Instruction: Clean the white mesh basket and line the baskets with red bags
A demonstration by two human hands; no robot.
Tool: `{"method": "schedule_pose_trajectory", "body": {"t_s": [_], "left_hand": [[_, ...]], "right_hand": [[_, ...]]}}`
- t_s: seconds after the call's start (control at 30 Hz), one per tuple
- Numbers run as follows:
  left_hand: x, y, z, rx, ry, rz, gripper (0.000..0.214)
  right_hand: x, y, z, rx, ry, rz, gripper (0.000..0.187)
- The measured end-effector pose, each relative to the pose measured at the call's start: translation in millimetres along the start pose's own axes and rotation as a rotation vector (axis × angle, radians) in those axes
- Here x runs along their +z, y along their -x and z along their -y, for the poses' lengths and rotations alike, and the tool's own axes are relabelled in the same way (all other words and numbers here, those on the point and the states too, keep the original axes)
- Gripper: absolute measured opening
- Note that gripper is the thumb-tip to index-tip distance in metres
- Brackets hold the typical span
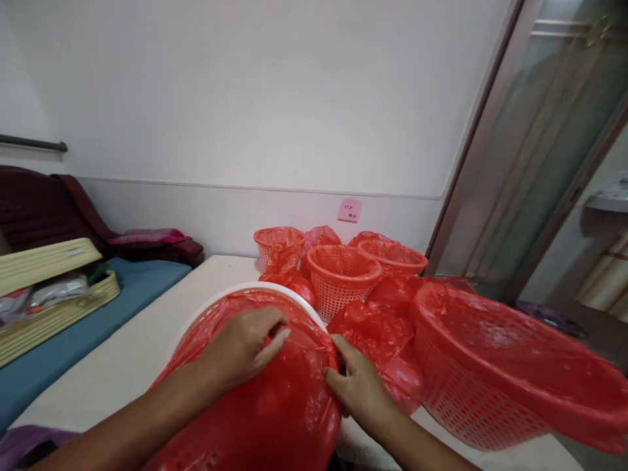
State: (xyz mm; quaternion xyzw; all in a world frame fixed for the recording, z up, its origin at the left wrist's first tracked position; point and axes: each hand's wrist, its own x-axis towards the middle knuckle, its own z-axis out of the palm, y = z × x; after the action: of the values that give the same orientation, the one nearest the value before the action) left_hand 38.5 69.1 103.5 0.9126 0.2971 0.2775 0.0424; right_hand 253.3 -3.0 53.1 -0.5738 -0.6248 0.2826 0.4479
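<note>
A white-rimmed basket point(245, 285) stands in front of me, with a thin red plastic bag point(289, 405) draped over its mouth and near side. At the basket's right rim, my right hand point(360, 383) is closed on the bag's edge, thumb and fingers pinching the plastic. My left hand point(250, 340) is over the middle of the bag, loosely curled, with a gap between thumb and forefinger. Its other fingers are hidden beneath it, and nothing shows in its grasp.
A large bag-lined red basket point(466, 386) stands right, beside crumpled red bags point(377, 333). Smaller red baskets point(338, 291) are behind, towards the wall. The white table point(122, 347) adjoins a blue-covered surface point(142, 284) holding an open yellow box point(59, 314). A pink note point(350, 210) is on the wall.
</note>
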Motion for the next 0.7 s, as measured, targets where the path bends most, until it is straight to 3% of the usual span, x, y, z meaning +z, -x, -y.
{"method": "schedule_pose_trajectory", "body": {"t_s": [0.1,0.27,0.43,0.53,0.6,0.7], "left_hand": [[-3.7,-12,-10,0.118,-0.256,-0.061,0.026],[2.2,-20,5,0.027,-0.427,0.101,0.032],[-1.4,-27,10,-0.123,-0.258,0.303,0.050],[-4.6,-37,12,-0.143,-0.154,0.379,0.059],[-5.0,-42,14,-0.156,-0.133,0.430,0.057],[-6.9,-46,13,-0.156,-0.083,0.465,0.037]], "right_hand": [[0,2,-1,-0.007,0.001,-0.001,0.031],[-1,4,-4,-0.009,-0.008,-0.010,0.031],[-1,3,-8,-0.014,-0.021,-0.001,0.030],[0,2,-7,-0.034,-0.035,0.010,0.032],[0,3,-6,-0.037,-0.023,0.011,0.033],[1,5,-6,-0.020,0.022,-0.001,0.032]]}}
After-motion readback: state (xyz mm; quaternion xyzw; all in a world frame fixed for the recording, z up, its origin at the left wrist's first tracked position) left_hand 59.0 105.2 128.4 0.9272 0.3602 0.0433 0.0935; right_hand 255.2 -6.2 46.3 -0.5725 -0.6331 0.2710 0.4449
